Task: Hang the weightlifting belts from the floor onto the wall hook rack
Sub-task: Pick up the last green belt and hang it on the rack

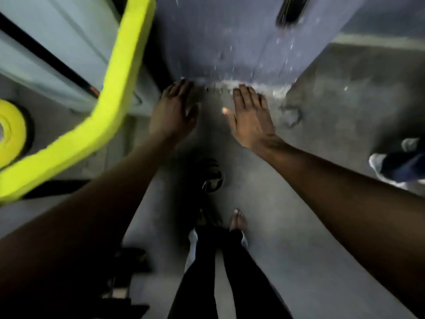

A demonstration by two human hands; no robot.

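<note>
The floor [299, 226] is bare grey concrete, scuffed and stained, and it meets a blue-grey wall [218, 42] whose paint is chipped along the bottom edge. To the left a thick yellow-green padded frame [119, 88] bends across the view, with a round yellow disc [11, 134] lying beyond it at the edge. High on the wall a dark fitting [292, 10] shows, too blurred to tell what it is.

Both bare arms reach forward toward the foot of the wall. The left hand [172, 111] has its fingers straight and close together and holds nothing. The right hand [250, 116] has its fingers straight and slightly spread, thumb out to the side, and also holds nothing. Whether either hand touches the wall cannot be told.

A dark coiled belt [211, 176] with a shiny metal part lies on the floor between the arms, just ahead of a bare foot [236, 221]; it is blurred. At the right edge stand another person's pale shoes [379, 160].
</note>
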